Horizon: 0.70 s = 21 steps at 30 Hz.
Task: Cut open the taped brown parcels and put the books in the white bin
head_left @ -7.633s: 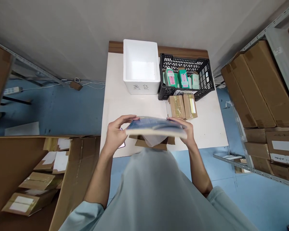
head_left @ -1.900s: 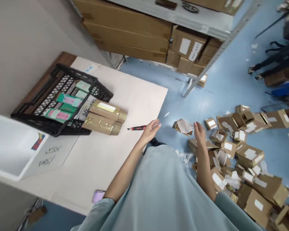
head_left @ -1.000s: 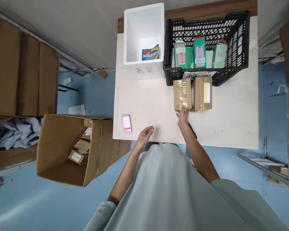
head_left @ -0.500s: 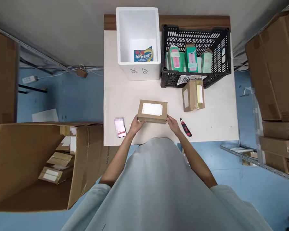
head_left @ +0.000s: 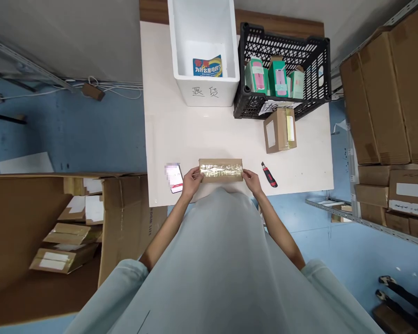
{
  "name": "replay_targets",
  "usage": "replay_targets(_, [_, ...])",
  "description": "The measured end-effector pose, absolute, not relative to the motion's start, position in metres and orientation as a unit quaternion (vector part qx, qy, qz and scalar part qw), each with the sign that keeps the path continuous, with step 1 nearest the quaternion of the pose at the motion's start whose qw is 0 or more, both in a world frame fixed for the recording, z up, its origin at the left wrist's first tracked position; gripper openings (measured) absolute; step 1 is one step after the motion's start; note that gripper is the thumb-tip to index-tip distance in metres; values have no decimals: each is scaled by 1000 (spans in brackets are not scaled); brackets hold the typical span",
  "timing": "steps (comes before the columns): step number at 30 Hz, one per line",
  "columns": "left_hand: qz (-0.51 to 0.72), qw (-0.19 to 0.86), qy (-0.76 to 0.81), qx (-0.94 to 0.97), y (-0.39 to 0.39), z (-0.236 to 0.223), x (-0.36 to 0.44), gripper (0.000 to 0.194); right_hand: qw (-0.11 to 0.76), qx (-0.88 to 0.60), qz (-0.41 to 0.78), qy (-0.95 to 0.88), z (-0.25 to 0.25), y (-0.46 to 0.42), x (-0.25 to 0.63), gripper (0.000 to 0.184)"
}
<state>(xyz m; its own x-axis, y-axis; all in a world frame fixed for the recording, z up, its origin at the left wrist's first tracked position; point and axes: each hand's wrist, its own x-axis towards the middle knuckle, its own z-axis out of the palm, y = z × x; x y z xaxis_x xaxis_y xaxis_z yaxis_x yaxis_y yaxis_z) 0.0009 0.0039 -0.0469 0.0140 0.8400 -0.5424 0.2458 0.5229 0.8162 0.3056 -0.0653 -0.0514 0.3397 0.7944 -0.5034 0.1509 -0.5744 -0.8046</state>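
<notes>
A small cardboard box (head_left: 220,170) is held at the table's near edge, its taped side facing up. My left hand (head_left: 192,180) grips its left end and my right hand (head_left: 252,181) its right end, fingers closed on the corners. To the left of my left hand lies a phone (head_left: 174,178) with a lit screen, partly blurred out. A red and black utility knife (head_left: 269,175) rests just right of my right hand. Beyond it stands a second cardboard box (head_left: 280,131) with white labels and tape.
At the back of the table (head_left: 167,134) stand a white foam bin (head_left: 209,93) with a blue packet (head_left: 207,67) and a black crate (head_left: 282,99) holding green boxes (head_left: 277,78). A large open carton (head_left: 121,232) with parcels is at left; stacked cartons (head_left: 386,102) line the right.
The box has been tipped in my hands: its white label faced up before, and now a taped side does. My view has shifted a little.
</notes>
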Motion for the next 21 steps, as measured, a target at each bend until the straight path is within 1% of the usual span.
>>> replay_targets(2, [246,596,644,412,-4,-48,-4,57,336,-745,484,-313,-55,-67,303,63])
replay_targets(5, [228,623,626,409,-13,-52,-12,85,354,-744,494,-277,-62,-74,305,62])
replay_targets(7, [209,633,623,409,-18,-56,-15,101,351,-747,500,-261,-66,-80,306,61])
replay_targets(10, [192,640,618,413,-22,-63,-14,107,333,-738,508,-293,-70,-87,305,65])
replay_targets(12, [193,639,615,420,-24,-66,-11,103,335,-717,520,-322,-69,-90,301,66])
replay_targets(13, [198,634,614,427,-25,-66,-9,98,339,-707,524,-332,-68,-91,299,65])
replay_targets(18, [251,595,617,449,-27,-56,-10,58,372,-691,517,-342,-49,-89,297,58])
replay_targets(21, [272,587,620,444,-25,-47,-14,51,376,-703,490,-352,-39,-84,304,61])
